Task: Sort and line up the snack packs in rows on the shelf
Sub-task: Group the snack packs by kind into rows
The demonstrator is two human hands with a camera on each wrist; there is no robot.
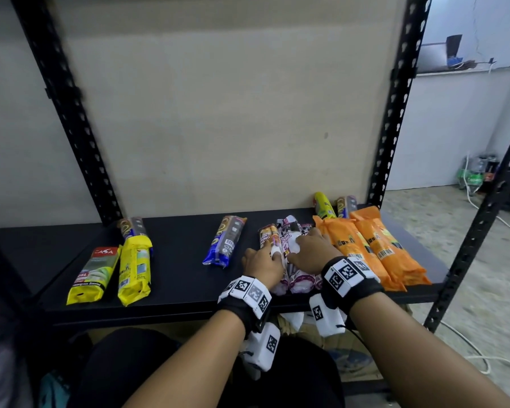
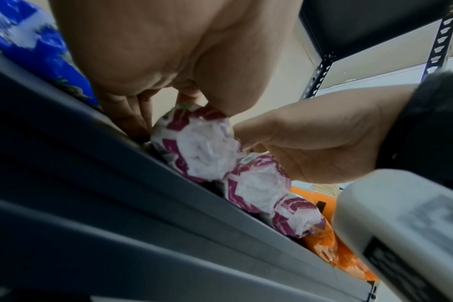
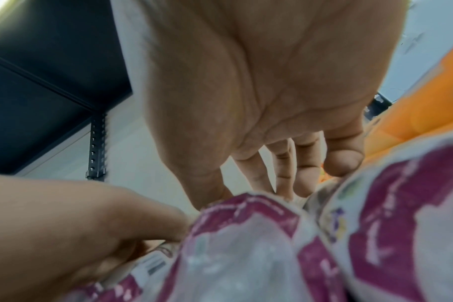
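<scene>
White-purple packs [image 1: 292, 260] side by side, long way front to back. Both hands on top: left hand [image 1: 262, 262] fingers flat, right hand [image 1: 311, 250] spread wide.

A: Shelf [image 1: 174, 278]? Matt black board, framed by perforated painted metal uprights [image 1: 395, 119].

B: yep. White-and-purple packs [image 1: 292, 278] are wrapped in thin crinkled plastic; orange packs [image 1: 374, 251] in glossy film.

Left grip [image 1: 262, 262] and right grip [image 1: 309, 250] lie side by side, palms down.
</scene>
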